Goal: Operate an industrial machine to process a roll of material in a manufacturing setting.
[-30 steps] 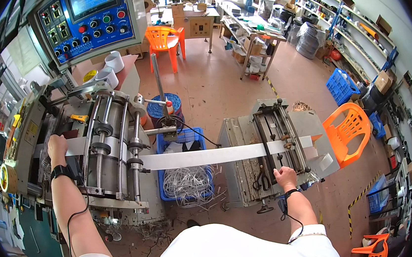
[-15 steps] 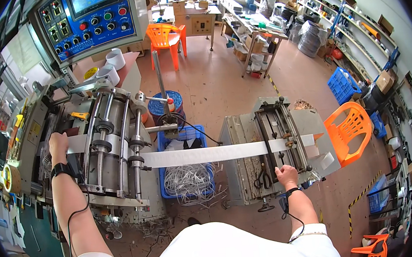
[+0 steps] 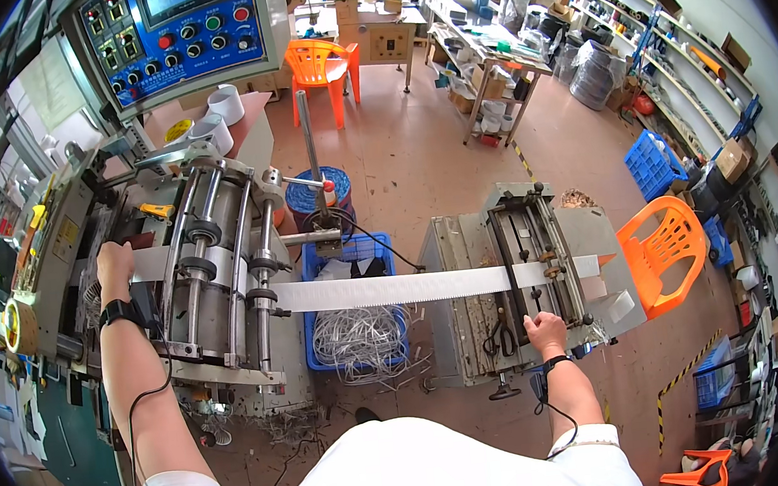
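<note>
A long white strip (image 3: 393,288) with a toothed lower edge runs from the roller machine (image 3: 226,249) on the left across to the cutting machine (image 3: 476,272) on the right. My left hand (image 3: 114,270) is closed at the strip's left part, beside a small brown piece (image 3: 140,240); its fingertips are partly hidden. At the front edge of the right machine, my right hand (image 3: 546,332) has its fingers curled near a small black-knobbed rod (image 3: 535,294). Whatever lies inside that grip is hidden. Black-handled scissors (image 3: 503,335) rest on the machine's front side, left of this hand.
Below the strip stands a blue crate (image 3: 325,352) filled with thin white offcuts. A control panel (image 3: 173,39) rises at the upper left. An orange chair (image 3: 663,249) is right of the cutting machine, another orange chair (image 3: 324,69) farther back. Black cables hang from both wrists.
The whole view has shifted slightly to the right. Both hands stay at the same spots on the machines, and the strip looks unchanged.
</note>
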The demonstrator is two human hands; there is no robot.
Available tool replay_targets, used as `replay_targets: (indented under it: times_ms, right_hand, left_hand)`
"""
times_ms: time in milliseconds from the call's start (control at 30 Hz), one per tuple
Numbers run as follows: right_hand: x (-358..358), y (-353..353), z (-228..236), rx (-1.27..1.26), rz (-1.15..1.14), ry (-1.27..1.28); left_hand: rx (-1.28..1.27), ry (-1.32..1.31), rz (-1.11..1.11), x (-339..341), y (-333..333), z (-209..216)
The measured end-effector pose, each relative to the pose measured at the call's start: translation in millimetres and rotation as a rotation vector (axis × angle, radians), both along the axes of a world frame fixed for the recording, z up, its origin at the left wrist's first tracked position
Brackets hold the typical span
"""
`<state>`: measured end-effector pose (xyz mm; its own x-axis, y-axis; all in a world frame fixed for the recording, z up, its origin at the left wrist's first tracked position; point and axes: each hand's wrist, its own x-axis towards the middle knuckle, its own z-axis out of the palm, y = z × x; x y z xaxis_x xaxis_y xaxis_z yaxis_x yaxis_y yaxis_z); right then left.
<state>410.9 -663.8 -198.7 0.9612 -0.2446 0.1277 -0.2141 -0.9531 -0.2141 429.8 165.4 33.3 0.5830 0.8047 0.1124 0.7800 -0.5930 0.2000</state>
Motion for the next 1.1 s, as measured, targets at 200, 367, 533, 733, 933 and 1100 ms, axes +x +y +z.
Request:
replay_targets:
  times_ms: [200,367,533,733,933,1100]
  right_hand:
    - [0,-2,1,0.003,0.003,-0.010]
    - [0,-2,-1,0.003,-0.002,-0.015]
    - [-3,-1,4,0.001,-0.009,-0.010]
    - [4,-2,-14,0.002,0.060,-0.075]
    - [-4,-15,-7,0.007,0.064,-0.101]
    - [-1,-11,-13,0.061,0.067,-0.099]
  left_hand:
    - [-0.016,0.000,0.010,0,-6,3]
    - [-0.015,-0.010,0.005,0,-7,3]
    - [0.010,-0.005,0.015,2,-7,2]
    - [0.062,-0.063,-0.017,-23,-1,4]
    - [0.051,-0.193,-0.140,-12,5,-17]
    - [0.035,-0.069,0.324,-35,-15,9]
